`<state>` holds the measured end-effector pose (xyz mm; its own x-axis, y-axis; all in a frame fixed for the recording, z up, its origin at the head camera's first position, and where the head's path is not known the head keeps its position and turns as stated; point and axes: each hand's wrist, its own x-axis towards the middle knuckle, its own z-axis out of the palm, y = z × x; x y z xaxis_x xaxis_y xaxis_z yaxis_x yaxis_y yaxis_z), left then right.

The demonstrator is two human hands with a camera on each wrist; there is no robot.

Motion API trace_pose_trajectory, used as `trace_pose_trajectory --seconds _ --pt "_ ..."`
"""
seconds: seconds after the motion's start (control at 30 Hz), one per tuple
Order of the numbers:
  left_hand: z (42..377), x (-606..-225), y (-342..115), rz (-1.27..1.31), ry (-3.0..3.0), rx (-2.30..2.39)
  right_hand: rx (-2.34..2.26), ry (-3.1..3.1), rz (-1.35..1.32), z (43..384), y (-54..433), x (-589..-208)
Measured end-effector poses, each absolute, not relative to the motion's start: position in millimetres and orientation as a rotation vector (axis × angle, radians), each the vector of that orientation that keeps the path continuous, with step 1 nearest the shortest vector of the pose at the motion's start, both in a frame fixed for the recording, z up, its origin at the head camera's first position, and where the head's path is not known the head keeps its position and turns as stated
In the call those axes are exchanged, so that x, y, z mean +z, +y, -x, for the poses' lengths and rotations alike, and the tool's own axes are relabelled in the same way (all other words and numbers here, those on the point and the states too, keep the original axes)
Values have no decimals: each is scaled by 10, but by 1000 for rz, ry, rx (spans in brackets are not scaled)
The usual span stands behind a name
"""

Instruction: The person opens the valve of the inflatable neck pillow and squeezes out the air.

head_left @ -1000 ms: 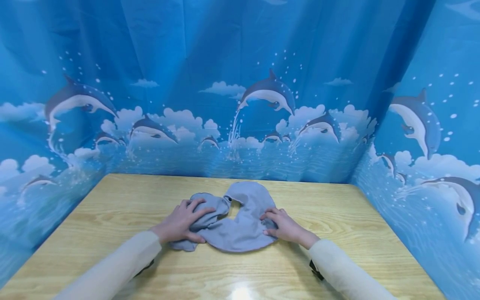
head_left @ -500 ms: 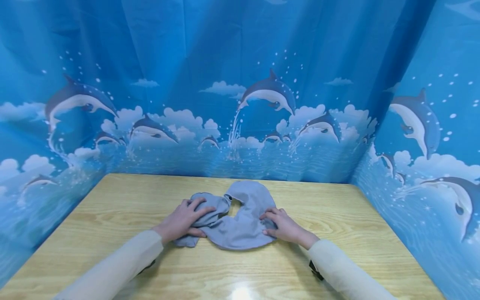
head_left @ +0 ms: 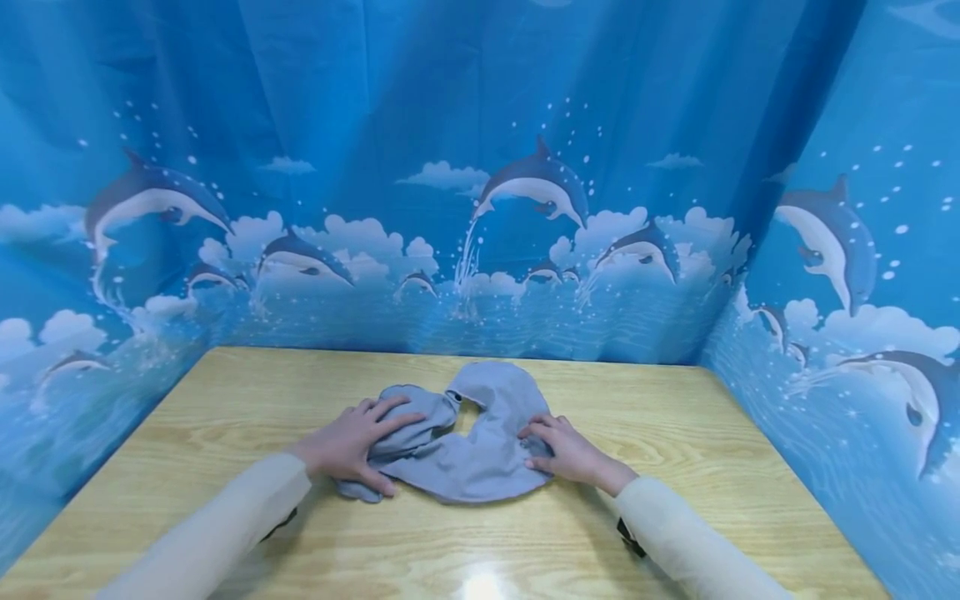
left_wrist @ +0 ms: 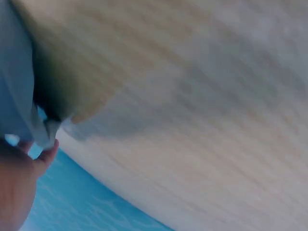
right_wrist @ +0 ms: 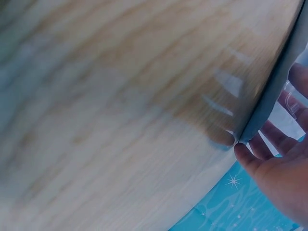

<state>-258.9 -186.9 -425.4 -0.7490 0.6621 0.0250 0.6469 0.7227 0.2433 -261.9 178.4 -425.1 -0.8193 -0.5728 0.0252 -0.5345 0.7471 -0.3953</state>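
Note:
A grey cloth piece (head_left: 480,471), shaped like a wide curved hat brim, lies on the table around a small gap. Its left part is bunched into folds, and a dark ring-like spot (head_left: 457,397) shows at the gap's upper left. My left hand (head_left: 352,446) rests over the bunched part with fingers spread and thumb toward me. On the right edge, my right hand (head_left: 570,454) touches the cloth with slightly bent fingers, thumb apart from them. In the right wrist view the fingertips (right_wrist: 245,156) are at the cloth's edge. The left wrist view shows only part of the left hand.
The light wood table (head_left: 660,433) reaches back to a blue curtain (head_left: 420,100) printed with dolphins, which also runs along the right side. Light sleeves (head_left: 217,525) cover both forearms. A bright glare spot lies near the table's front.
My left thumb drew inward with the near corner of the cloth, then the left hand shifted left and its thumb spread away again. The right hand has stayed in place.

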Motion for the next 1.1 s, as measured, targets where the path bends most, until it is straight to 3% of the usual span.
trace_pose_trajectory --seconds 0.83,1.1 --pt "2602 -4291 -1904 -1223 2901 307 -597 2832 884 2609 1768 -4237" --pt "2632 -4282 -1840 -1055 2916 293 -569 2847 896 2623 1756 -4234"
